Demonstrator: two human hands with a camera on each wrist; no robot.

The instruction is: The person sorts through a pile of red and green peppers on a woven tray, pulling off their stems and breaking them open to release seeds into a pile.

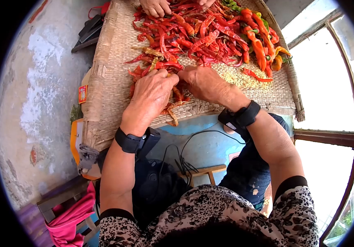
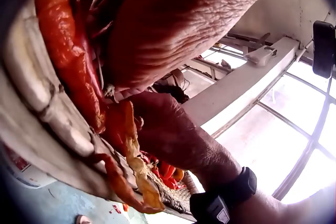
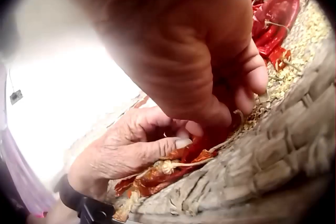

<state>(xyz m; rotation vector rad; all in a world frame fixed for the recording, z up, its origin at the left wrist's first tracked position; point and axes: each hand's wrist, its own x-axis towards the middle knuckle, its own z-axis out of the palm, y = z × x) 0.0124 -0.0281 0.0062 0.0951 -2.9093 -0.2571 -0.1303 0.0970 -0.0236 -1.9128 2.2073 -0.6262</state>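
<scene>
Both my hands meet at the near edge of a pile of red chili peppers (image 1: 193,37) on a woven tray (image 1: 109,82). My left hand (image 1: 152,94) pinches a dried red chili (image 3: 197,148) between thumb and fingers, seen in the right wrist view. From the other side my right hand (image 1: 208,84) bends down with curled fingers on the same chili, its fingertips partly hidden. Under my left hand, wrinkled orange-red chilies (image 2: 63,40) lie along the tray's rim, and a pale, shrivelled one (image 2: 134,155) hangs over it.
Another person's hand (image 1: 155,7) reaches into the pile's far side. Yellowish seeds (image 1: 243,78) are scattered right of my right hand. Plumper orange-red peppers (image 1: 259,51) lie at the tray's right. A black cable (image 1: 181,158) and a wooden stool (image 1: 203,171) sit below, with windows at right.
</scene>
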